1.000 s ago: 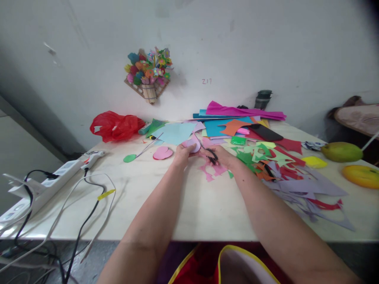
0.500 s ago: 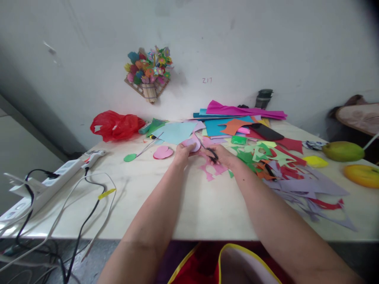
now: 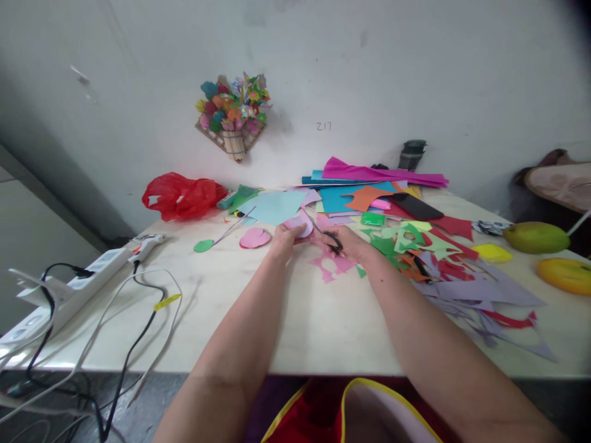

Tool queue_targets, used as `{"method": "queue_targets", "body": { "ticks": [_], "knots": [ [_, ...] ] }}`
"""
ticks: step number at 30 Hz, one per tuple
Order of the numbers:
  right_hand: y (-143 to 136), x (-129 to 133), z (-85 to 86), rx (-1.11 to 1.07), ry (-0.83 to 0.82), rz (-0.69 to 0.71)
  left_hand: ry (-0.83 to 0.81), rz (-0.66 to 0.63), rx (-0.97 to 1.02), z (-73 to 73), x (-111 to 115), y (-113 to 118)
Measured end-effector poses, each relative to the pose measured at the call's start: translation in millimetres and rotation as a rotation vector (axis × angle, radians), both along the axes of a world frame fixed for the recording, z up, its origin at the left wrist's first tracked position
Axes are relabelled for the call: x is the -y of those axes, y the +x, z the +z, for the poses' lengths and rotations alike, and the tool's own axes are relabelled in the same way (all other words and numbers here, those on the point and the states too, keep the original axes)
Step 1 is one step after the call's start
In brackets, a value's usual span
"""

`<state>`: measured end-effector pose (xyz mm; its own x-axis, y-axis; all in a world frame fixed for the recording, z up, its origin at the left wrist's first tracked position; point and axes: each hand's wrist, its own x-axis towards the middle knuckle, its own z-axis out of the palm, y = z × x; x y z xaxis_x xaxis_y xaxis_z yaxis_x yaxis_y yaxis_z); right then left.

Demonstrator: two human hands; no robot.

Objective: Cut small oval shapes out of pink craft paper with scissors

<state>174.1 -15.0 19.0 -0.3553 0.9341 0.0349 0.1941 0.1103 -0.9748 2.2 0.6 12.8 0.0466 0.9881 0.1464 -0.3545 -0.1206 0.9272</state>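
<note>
At clock-face centre of bench point(image 3: 332, 332), left hand point(image 3: 282, 241) pinches lilac paper piece point(image 3: 302, 230), thumb pressed on top, likely to steady its edge before blades. Right hand point(image 3: 351, 245) curls closed round black handles of scissors point(image 3: 332, 235); how far blades part, cannot tell. Pink offcuts point(image 3: 344, 264) lie toward five o'clock, just below hands. Pink cutouts point(image 3: 253, 237) overlap at nine o'clock, probably kept apart from mixed scraps point(image 3: 457, 289) heaped toward three o'clock.

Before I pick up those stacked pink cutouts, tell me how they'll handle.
The pink cutouts look thin, so they're probably light and floppy. Their edges don't line up, so a push might spread them apart.
</note>
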Motion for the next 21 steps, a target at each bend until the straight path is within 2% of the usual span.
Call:
{"method": "queue_targets", "body": {
  "ticks": [9, 21],
  "knots": [
    [-1.3, 6.2, 6.6, -0.064, -0.03, -0.004, -0.012, -0.023, 0.0, 1.4, 0.7, -0.7],
    [5.6, 6.2, 9.7, -0.045, -0.04, 0.014, -0.046, -0.096, -0.027, 3.7, 2.3, -7.0]
  ]
}}
